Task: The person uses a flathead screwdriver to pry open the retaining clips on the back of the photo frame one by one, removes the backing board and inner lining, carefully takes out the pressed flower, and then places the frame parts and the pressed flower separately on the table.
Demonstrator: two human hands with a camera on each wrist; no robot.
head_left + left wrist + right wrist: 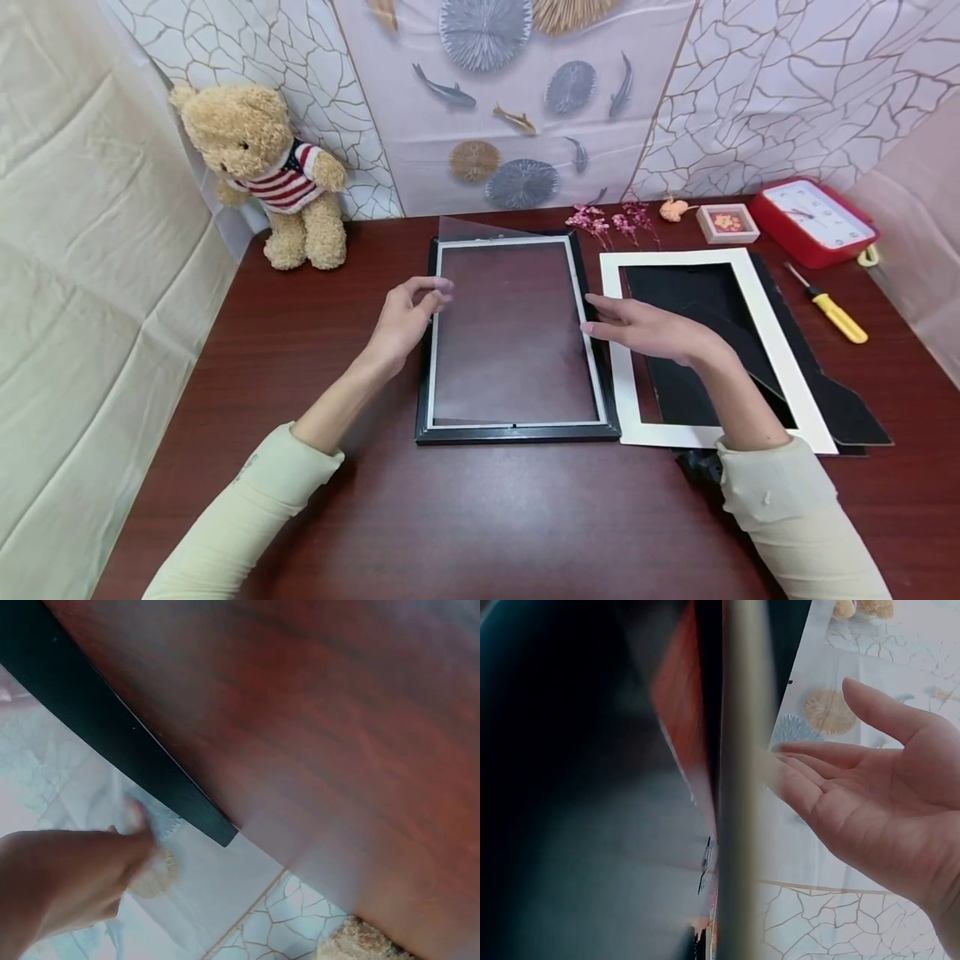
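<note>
A black picture frame (517,435) with a pale inner lip lies on the table. A clear sheet (510,342) covers its opening, and one corner juts past the frame's far left edge. My left hand (405,317) hovers by the frame's left side, fingertips blurred and nothing between them; the left wrist view shows that hand (75,881) beside the black frame edge (112,720). Over the right side is my right hand (645,327), its fingers extended toward the pale lip. The right wrist view shows this palm (877,787) holding nothing.
Right of the frame, a white mat (750,308) overlaps a black backing board (840,408). Beyond lie a yellow-handled screwdriver (838,317), a red clock (813,221), a small box (727,225) and pink dried flowers (592,223). A teddy bear (262,175) stands back left.
</note>
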